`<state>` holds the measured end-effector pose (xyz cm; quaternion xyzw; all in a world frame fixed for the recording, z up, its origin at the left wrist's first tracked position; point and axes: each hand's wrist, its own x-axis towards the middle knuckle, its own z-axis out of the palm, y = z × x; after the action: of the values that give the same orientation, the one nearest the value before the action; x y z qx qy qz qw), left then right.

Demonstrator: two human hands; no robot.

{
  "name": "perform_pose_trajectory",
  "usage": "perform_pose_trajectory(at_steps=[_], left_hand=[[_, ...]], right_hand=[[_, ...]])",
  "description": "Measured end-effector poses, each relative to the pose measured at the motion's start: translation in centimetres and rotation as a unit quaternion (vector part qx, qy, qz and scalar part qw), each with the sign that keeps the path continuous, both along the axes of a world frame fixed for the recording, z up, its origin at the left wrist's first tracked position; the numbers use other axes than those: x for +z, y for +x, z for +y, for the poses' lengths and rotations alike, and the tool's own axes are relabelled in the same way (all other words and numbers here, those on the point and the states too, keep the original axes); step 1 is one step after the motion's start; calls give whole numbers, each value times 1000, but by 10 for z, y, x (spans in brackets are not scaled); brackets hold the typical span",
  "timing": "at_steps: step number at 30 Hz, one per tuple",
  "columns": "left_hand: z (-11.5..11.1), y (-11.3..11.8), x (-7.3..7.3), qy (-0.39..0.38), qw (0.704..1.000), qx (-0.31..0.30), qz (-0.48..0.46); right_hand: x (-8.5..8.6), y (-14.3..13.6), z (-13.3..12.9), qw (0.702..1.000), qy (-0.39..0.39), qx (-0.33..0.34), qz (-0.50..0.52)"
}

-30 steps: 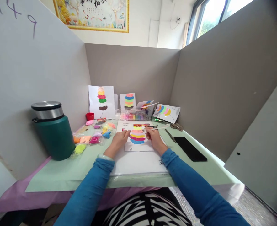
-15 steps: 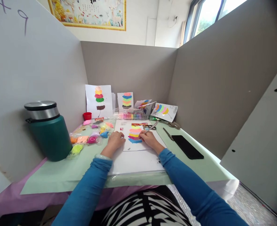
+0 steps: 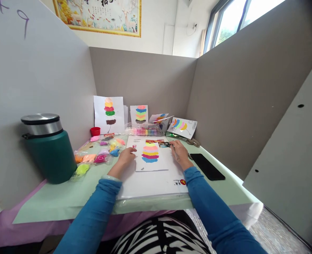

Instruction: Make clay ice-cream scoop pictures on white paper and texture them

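Observation:
A white card (image 3: 150,155) with pink, yellow, magenta and blue wavy bands lies on a larger white sheet (image 3: 153,185). Beside the card's left edge is my left hand (image 3: 127,157), its fingers slightly bent with nothing visible in them. My right hand (image 3: 180,152), right of the card, has its fingers curled round a thin metallic tool (image 3: 175,153) that points down toward me. Dark-handled scissors (image 3: 167,144) lie just left of the right fingertips, near some reddish sticks (image 3: 156,141) behind the card.
Bags of coloured clay (image 3: 100,158) and a green flask (image 3: 49,151) stand on the left, with a red cup (image 3: 95,131) farther back. A black phone (image 3: 207,167) lies right. Painted cards (image 3: 139,114) lean at the back panel.
My right hand has moved right and away from the card, uncovering its right side; the tool now tips downward. My left hand has drawn slightly off the card's left edge.

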<state>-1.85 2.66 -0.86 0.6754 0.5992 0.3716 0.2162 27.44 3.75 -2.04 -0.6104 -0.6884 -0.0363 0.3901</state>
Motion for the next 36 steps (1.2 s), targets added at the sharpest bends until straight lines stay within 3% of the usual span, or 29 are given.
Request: perform_pose_trajectory(at_steps=[5,8,11,14,23,28,31,33,35,36], left_hand=[[-1,-2,7,-66,986,-8,-153],[-5,0,10,-68,978,-20,-195],[-5,1,9,-57,984,-29,-169],[-3,2,6,-48,990,-27,-126],[-4,3,5,-39,995,-20,-86],[-11,6,9,-35,997,-23,-67],[-15,7,13,-37,997,-21,-61],[-17,8,15,-41,997,-21,-60],[-16,9,15,-37,997,-17,-63],[-16,9,14,-33,997,-15,-64]], right_hand=[[-6,6,5,983,-138,23,-115],[-5,13,7,988,-128,-48,-78],[-3,25,5,975,-107,-187,-46],[-5,37,3,955,-140,-255,-62],[-12,37,6,938,-191,-273,-97],[-12,34,9,945,-169,-276,-44],[-8,33,13,964,-99,-241,55],[-4,28,14,971,-42,-165,167],[2,19,12,946,-16,-41,320],[5,12,9,914,-22,27,404]])
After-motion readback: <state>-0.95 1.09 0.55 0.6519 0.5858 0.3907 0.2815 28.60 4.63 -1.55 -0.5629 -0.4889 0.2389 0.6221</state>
